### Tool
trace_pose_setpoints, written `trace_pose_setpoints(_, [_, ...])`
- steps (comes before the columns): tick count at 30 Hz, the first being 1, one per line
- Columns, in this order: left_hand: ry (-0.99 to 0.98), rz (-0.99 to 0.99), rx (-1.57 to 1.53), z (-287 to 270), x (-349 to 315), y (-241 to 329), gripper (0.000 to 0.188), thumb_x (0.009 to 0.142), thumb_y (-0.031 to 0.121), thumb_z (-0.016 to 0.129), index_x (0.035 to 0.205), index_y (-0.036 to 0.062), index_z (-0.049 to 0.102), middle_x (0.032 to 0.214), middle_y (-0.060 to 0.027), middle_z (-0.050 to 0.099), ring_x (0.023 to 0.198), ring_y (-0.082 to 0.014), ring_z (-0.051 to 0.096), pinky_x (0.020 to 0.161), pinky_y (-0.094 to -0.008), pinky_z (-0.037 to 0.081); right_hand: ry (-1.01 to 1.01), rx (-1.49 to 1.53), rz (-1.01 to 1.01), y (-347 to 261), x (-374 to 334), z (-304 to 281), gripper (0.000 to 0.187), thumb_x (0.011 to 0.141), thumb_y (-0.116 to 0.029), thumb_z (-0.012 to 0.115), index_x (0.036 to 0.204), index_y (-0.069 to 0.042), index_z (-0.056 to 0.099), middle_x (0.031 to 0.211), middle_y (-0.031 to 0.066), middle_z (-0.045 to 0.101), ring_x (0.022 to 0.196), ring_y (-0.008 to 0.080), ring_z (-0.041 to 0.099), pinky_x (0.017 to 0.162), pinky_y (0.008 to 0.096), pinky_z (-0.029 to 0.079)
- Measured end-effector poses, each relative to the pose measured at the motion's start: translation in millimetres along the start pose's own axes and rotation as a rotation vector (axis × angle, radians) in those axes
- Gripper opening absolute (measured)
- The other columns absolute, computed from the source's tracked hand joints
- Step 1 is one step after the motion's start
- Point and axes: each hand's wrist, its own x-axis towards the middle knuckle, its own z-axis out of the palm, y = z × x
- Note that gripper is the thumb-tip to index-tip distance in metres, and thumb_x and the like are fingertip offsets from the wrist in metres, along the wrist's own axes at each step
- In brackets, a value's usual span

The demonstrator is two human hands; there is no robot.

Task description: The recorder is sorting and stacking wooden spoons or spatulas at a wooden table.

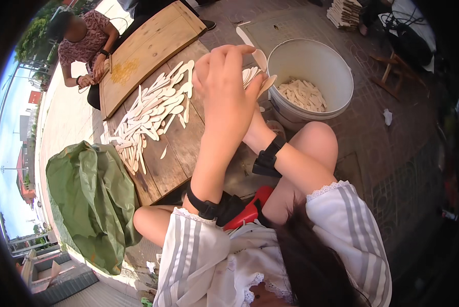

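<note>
My left hand [221, 77] is raised over the table's right edge, its back toward me, fingers and thumb curled round a bunch of pale wooden spoons [250, 75]. One single wooden spoon [260, 60] slants past the index fingertip, bowl downward. My right hand [257, 123] is crossed behind the left; only its wrist side shows and its fingers are hidden. On the plank table [181, 148] left of my hands lies a loose heap of wooden spoons [150, 110]. The white bucket [337, 105] just right of my hands contains many more flat wooden pieces [303, 94].
A green plastic sheet [86, 199] drapes at the table's left. Across from me another person [88, 43] works at a tilted wooden board [158, 43] with yellow bands on it. Stacked wooden pieces [344, 13] and a small wooden stool [395, 71] are farther back on the paving.
</note>
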Motion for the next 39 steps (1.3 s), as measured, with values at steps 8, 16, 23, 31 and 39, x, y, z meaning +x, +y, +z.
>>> trace_pose_setpoints(8, [0.006,-0.258,0.082,-31,-66,-75,0.035,0.074,0.008,0.062,0.108,0.0136,0.056,0.117,-0.0075,0.049,0.114,-0.0287,0.039,0.099,-0.0419,0.025,0.049,-0.098,-0.063,-6,-6,7,0.02,0.082,-0.013,0.065,0.098,-0.003,0.059,0.089,0.002,0.059,0.082,0.0118,0.057,0.072,0.0281,0.046])
trace_pose_setpoints(16, [-0.082,-0.581,0.595,-133,-160,-266,0.031,0.077,0.01,0.06,0.107,0.016,0.059,0.115,-0.0073,0.05,0.111,-0.0306,0.042,0.096,-0.046,0.027,0.011,-0.148,0.018,36,10,28,0.023,0.081,-0.012,0.066,0.101,-0.002,0.061,0.094,0.0029,0.06,0.087,0.0127,0.056,0.077,0.0277,0.047])
trace_pose_setpoints(23, [-0.148,-0.365,0.549,-86,-159,-305,0.035,0.076,0.032,0.07,0.106,0.0174,0.061,0.093,-0.0025,0.06,0.096,-0.0254,0.051,0.085,-0.0432,0.034,0.015,-0.2,0.073,72,13,50,0.021,0.083,-0.011,0.064,0.101,-0.001,0.061,0.091,0.0036,0.061,0.083,0.0139,0.058,0.076,0.0278,0.049])
trace_pose_setpoints(31, [-0.126,-0.693,0.381,-57,-173,-317,0.024,0.077,0.034,0.067,0.079,0.0095,0.063,0.083,-0.0069,0.062,0.09,-0.0309,0.054,0.08,-0.0457,0.038,-0.034,-0.27,0.139,95,29,55,0.021,0.084,-0.013,0.063,0.101,0.0,0.06,0.089,0.004,0.06,0.083,0.0141,0.058,0.076,0.0283,0.049])
trace_pose_setpoints(39, [-0.081,-0.71,0.378,-56,-162,-315,0.025,0.08,0.033,0.064,0.076,0.0085,0.062,0.088,-0.0113,0.06,0.093,-0.0325,0.053,0.08,-0.0456,0.039,-0.124,-0.436,0.24,101,29,54,0.024,0.082,-0.014,0.066,0.101,-0.001,0.062,0.088,0.0042,0.064,0.08,0.0125,0.06,0.07,0.0259,0.051])
